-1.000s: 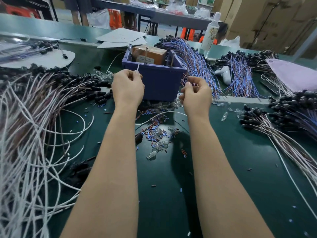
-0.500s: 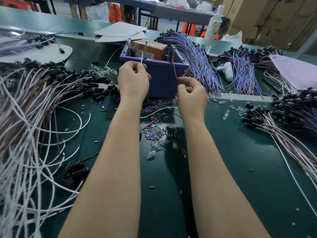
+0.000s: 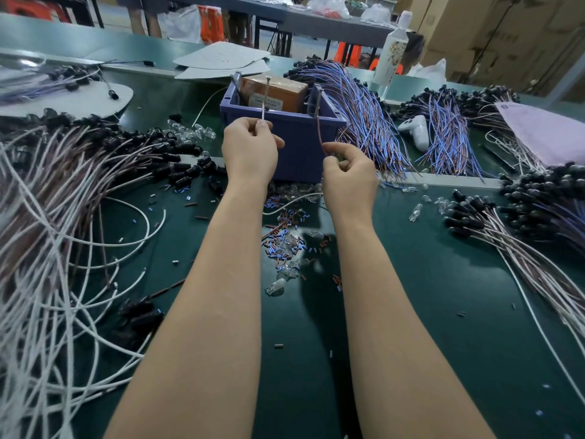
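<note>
My left hand is raised in front of a blue bin and pinches the end of a thin white wire that sticks up from its fingertips. My right hand is held beside it, fingers curled, pinching a thin brown wire that rises in front of the bin. A white wire runs along the green table between my wrists. What lies inside either palm is hidden.
Heaps of white and brown wires with black sockets cover the left. Blue and brown wire bundles lie behind the bin, more sockets at right. Small glass bulbs and cut sleeve bits litter the green table. A white bottle stands behind.
Both hands shifted slightly; the left hand now holds the white wire tip higher, and the brown wire now shows standing up from the right hand's fingers.
</note>
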Motion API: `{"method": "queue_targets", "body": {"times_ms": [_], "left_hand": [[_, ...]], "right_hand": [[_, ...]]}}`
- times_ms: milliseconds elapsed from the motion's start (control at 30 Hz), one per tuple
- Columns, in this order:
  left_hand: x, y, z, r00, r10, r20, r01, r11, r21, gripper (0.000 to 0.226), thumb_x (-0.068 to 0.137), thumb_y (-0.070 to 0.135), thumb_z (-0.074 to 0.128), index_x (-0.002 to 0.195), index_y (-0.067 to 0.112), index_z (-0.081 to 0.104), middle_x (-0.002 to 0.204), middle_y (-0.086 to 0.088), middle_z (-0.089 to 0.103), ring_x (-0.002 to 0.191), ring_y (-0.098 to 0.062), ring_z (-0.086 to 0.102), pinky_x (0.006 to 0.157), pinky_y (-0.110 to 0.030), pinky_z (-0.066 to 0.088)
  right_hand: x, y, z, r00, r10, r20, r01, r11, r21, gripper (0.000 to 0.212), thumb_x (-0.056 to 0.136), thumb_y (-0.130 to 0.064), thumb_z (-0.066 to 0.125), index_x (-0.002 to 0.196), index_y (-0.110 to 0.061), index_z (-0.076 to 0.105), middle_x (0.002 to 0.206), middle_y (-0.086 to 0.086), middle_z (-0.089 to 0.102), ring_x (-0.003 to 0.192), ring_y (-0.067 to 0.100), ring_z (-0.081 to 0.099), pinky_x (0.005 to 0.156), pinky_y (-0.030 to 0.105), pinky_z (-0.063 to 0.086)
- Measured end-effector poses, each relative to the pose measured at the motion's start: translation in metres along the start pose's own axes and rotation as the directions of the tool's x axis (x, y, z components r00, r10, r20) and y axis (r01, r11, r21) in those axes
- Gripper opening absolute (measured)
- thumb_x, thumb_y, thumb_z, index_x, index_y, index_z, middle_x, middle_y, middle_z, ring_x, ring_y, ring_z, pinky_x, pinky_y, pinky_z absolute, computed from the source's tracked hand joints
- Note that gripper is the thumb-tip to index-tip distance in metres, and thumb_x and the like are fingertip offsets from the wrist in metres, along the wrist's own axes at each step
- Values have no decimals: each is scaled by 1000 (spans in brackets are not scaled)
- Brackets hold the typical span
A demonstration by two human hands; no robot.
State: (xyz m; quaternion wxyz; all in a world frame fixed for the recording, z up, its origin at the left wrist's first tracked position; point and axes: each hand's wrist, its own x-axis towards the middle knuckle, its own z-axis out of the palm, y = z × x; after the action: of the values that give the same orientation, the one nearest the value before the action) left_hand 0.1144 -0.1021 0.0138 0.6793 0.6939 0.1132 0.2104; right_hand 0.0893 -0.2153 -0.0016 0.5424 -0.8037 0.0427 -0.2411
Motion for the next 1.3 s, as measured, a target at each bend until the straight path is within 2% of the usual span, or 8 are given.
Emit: {"method": "queue_targets", "body": {"times_ms": [667,867,933,1000,1067,1167,1233,1300], "left_hand": [[-3,5,3,1000,-13,25,13,1000,16,19,100,17,41,95,13,58,64,5,63,49,-5,42,53,-22,35],[-10,6,-5,999,20,-30,-18,998,65,18,99,18,42,96,14,59,66,6,64,51,-1,48,56,-20,40],[-11,7,-14,986,84,-147,-64,989,133,17,98,17,42,98,13,59,75,0,67,65,-3,60,69,-23,49],[-10,9,-29,953,118,-280,-84,988,132,18,96,14,42,106,10,56,95,-10,69,88,-20,66,83,-33,52],[-8,11,-42,921,113,-374,-66,989,136,27,95,10,41,120,7,50,113,-12,64,103,-25,62,91,-34,48],[-11,18,-50,879,130,-459,39,940,339,48,93,16,45,140,9,35,144,-6,39,130,-24,39,106,-30,29],[-19,26,-46,874,241,-422,-23,888,459,47,93,19,48,137,10,38,148,-8,31,136,-23,32,110,-29,21],[-29,33,-34,897,384,-219,-253,852,458,34,93,15,49,126,8,52,135,-9,47,123,-20,47,105,-23,32]], "right_hand": [[1,2,-1,1000,-17,7,17,1000,-9,29,88,-7,47,105,-19,68,52,-10,44,54,10,42,65,29,41],[3,0,-7,993,37,115,-33,999,-32,27,90,-7,47,108,-14,65,74,1,61,67,14,49,69,29,43],[7,0,-18,995,43,91,-27,985,-169,28,91,-11,47,109,-13,68,86,3,66,75,15,55,68,25,43],[11,1,-35,997,66,48,-43,923,-382,27,90,-13,48,107,-15,69,100,6,69,92,21,60,79,27,47],[13,4,-57,975,196,102,-103,815,-571,21,90,-17,54,106,-13,67,109,9,67,101,25,60,86,32,45],[5,5,-85,840,454,298,-95,663,-742,34,86,-28,69,109,-4,65,108,11,67,97,25,62,84,33,44],[-2,4,-93,775,517,363,-24,598,-801,41,81,-37,73,105,-4,67,104,10,69,97,25,64,82,30,46],[-4,5,-94,740,535,407,4,602,-798,40,80,-38,73,100,-4,70,101,10,71,93,24,65,82,32,49]]}}
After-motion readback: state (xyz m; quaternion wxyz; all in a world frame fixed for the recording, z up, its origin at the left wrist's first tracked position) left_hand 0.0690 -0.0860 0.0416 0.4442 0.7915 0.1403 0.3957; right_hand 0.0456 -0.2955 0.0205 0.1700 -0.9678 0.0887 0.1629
